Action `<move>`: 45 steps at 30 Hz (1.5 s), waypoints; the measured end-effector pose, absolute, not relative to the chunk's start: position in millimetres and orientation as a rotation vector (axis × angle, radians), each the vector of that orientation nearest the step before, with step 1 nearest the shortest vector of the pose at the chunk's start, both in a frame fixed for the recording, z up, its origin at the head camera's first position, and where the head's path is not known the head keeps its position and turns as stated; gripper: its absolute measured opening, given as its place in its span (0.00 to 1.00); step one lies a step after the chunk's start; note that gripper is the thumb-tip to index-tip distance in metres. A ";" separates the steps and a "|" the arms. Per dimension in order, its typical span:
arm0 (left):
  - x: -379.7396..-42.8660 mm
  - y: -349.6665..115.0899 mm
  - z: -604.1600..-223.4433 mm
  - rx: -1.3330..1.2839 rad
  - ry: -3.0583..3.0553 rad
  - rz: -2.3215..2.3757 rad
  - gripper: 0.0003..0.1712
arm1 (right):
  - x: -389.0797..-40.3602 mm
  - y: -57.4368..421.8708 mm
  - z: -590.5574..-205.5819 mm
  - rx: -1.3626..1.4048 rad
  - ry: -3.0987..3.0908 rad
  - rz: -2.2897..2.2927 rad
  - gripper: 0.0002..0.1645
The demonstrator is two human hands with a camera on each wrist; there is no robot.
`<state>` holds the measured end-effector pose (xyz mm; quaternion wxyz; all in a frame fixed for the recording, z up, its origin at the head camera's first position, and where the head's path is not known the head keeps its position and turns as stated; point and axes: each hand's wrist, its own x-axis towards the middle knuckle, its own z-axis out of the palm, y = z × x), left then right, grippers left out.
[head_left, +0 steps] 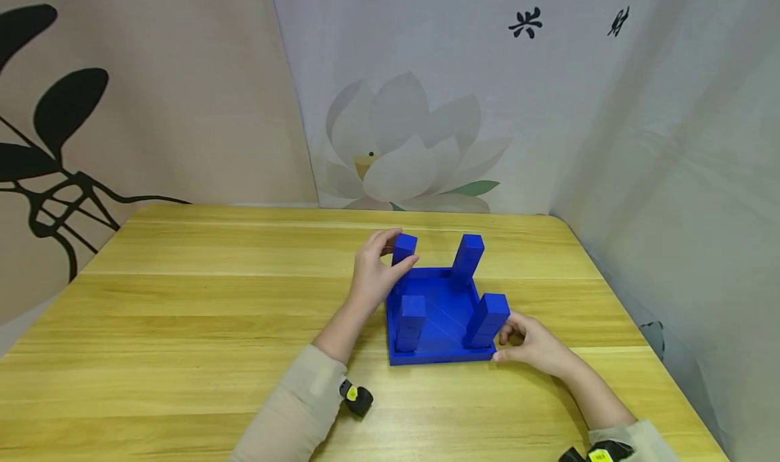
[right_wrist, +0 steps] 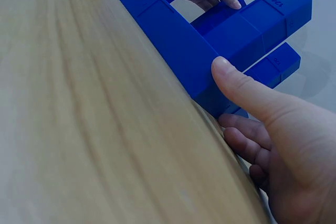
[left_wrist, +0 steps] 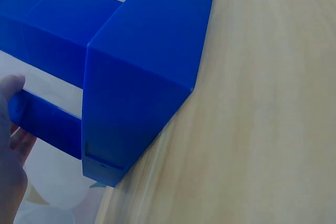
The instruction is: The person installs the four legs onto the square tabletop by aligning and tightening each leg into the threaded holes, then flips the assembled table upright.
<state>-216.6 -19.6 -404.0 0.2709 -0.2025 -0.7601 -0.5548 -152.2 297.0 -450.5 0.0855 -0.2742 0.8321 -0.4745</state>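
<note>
A shallow blue square tray (head_left: 441,316) lies on the table with an upright blue post at each corner. My left hand (head_left: 374,276) pinches the far left post (head_left: 405,246) near its top, thumb on the near side. At the near right corner, beneath the near right post (head_left: 489,316), my right hand (head_left: 536,347) grips the tray's edge. In the right wrist view its thumb (right_wrist: 231,77) presses the tray wall (right_wrist: 173,51), with the other fingers curled round the corner. The near left post (head_left: 411,320) and far right post (head_left: 467,259) stand untouched by either hand.
The wooden table (head_left: 213,313) reaches to a pale cloth backdrop (head_left: 426,42) printed with a lotus and dark characters. Another cloth hangs along the right side. A black wrist camera (head_left: 357,399) sits at the left sleeve, and another (head_left: 594,453) at the right.
</note>
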 end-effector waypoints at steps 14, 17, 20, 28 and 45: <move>-219.5 -23.9 -412.1 -0.675 -2.050 -1.685 0.24 | -152.5 296.9 -450.9 -0.803 2.498 -1.404 0.20; -219.1 -23.2 -412.6 -0.693 -2.060 -1.746 0.24 | -152.3 297.0 -451.0 -0.794 2.499 -1.397 0.19; -218.5 -22.7 -412.7 -0.717 -2.062 -1.777 0.25 | -152.0 297.3 -451.4 -0.788 2.496 -1.398 0.20; -217.7 -24.7 -413.3 -0.668 -2.099 -1.793 0.30 | -152.2 297.8 -452.8 -0.783 2.489 -1.402 0.20; -219.2 -22.1 -410.3 -0.452 -2.064 -1.569 0.29 | -152.2 296.5 -450.7 -0.782 2.494 -1.398 0.20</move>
